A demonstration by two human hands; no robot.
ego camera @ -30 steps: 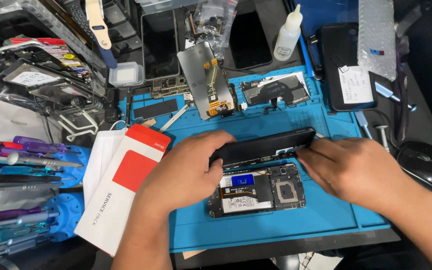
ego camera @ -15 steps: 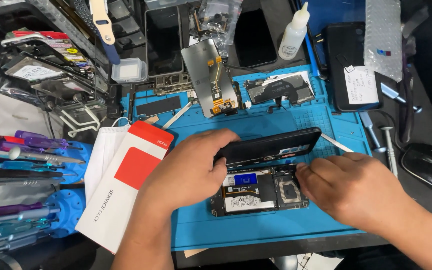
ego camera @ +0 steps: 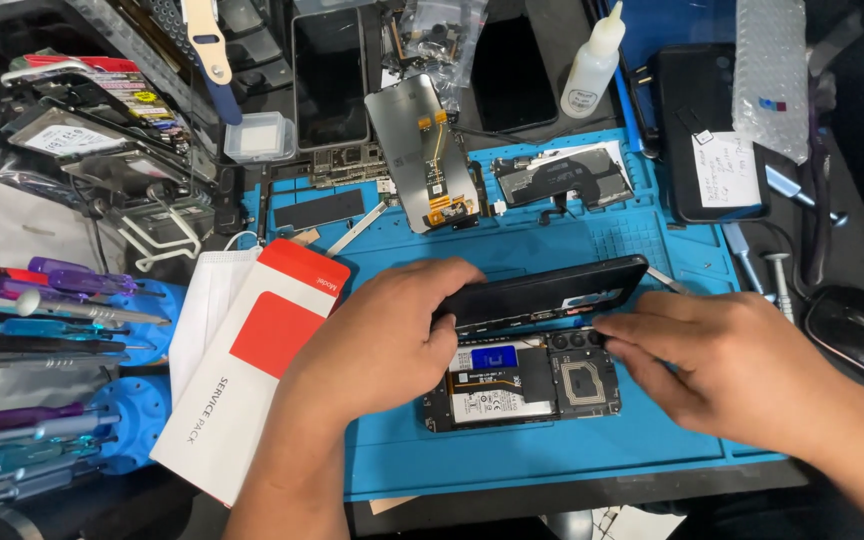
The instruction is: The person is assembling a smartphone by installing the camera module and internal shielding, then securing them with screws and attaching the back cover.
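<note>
Head view: open phone (ego camera: 527, 385) on mat (ego camera: 572, 450).
Left hand (ego camera: 382, 340): clamped on back cover (ego camera: 542, 292), cover at 3 o'clock.
Right hand (ego camera: 742, 365): fingertips together at cover's lower edge, 9 o'clock.

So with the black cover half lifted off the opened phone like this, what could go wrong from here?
1. The left hand holds the black cover tilted up while one long edge still sits on the opened phone; if a cable still joins them, lifting further might tear it.
2. The right hand has its fingers at the camera corner, where prying could scratch the lenses.
3. The cover could slip onto the exposed board.
</note>
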